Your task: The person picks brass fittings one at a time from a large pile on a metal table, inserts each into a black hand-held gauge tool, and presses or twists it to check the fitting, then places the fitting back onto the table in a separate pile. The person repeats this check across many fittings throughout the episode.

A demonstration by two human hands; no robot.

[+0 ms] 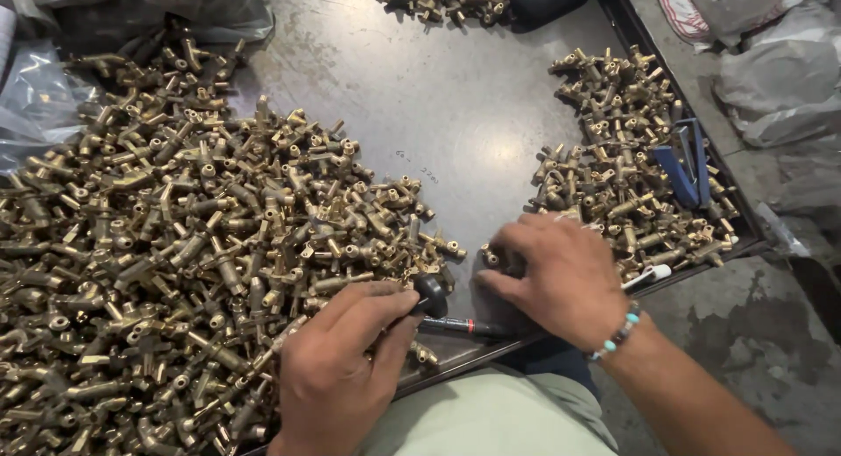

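Note:
My left hand (340,361) rests at the near edge of a big heap of brass valve fittings (175,246) and grips a black-handled tool (431,296) whose dark shaft with a red band (464,326) lies along the tray's front edge. My right hand (561,276), with a beaded bracelet on the wrist, lies palm down with its fingers curled over a brass fitting (492,258) beside a smaller heap of brass fittings (626,158).
The dark metal tray (438,106) holds both heaps and a third small heap (438,0) at the far edge. Blue-handled pliers (688,162) lie on the right heap. A white marker (648,276) sits near my right wrist. Plastic bags (771,79) lie outside the tray at right.

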